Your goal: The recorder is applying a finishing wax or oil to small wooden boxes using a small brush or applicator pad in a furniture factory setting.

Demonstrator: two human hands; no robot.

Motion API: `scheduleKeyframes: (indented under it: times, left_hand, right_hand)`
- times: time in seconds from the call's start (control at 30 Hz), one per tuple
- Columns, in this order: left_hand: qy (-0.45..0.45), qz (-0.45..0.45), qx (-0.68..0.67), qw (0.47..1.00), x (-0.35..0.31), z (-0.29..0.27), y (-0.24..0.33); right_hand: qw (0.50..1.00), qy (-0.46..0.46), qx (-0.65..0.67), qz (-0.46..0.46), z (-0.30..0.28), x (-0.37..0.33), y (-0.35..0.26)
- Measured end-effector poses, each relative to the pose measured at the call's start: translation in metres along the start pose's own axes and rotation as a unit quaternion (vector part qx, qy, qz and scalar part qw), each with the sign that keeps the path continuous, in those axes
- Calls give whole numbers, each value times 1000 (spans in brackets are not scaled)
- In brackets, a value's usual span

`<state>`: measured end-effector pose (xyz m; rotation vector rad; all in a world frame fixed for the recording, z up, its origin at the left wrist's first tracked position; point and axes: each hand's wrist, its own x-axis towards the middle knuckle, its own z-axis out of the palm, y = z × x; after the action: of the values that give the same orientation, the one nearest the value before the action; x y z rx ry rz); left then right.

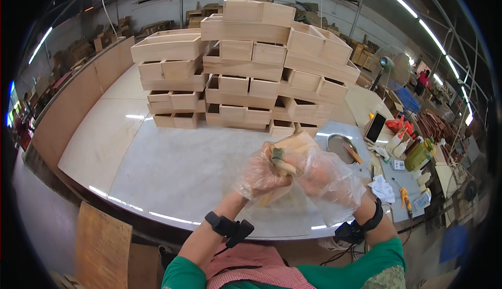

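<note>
Both my hands wear loose clear plastic gloves and are close together over the front of the white-topped table. My left hand is closed around the near left side of a light wooden piece, which is tilted between my hands. My right hand is closed at its near right side, over a pale bundle with a dark green part. The bundle presses against the wood; its kind cannot be made out. My gloves hide the lower part of the wood.
Stacked pale wooden boxes with compartments stand across the table's back. At right are a round metal dish with a brush-like tool, a phone, several bottles, a white cloth and a yellow corded tool. A wooden side panel borders the left.
</note>
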<state>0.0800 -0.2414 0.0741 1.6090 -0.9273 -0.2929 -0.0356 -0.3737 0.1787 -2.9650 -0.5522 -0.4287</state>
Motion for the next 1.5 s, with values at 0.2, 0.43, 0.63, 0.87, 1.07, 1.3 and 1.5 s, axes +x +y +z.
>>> scheduleKeyframes:
  times: [0.2,0.43,0.63,0.87,1.07,1.3,1.5]
  left_hand:
    - [-21,124,-70,990,8,13,-13]
    - [-32,18,-266,963,5,11,-26]
    - [1,71,-92,993,0,4,-4]
    - [27,39,-33,998,-6,2,16]
    - [-20,71,-31,997,2,0,-9]
    - [27,18,-66,997,-9,-3,16]
    - [17,27,-137,990,-5,-3,11]
  right_hand:
    - [995,79,52,-43,9,33,11]
    - [996,49,41,57,-3,-21,-5]
    - [996,16,-58,65,12,-24,-9]
    - [984,151,31,89,32,-65,46]
    - [981,-118,-34,150,-15,-6,-40]
    - [985,-24,-115,123,-12,7,29]
    - [994,24,-94,59,-5,4,44]
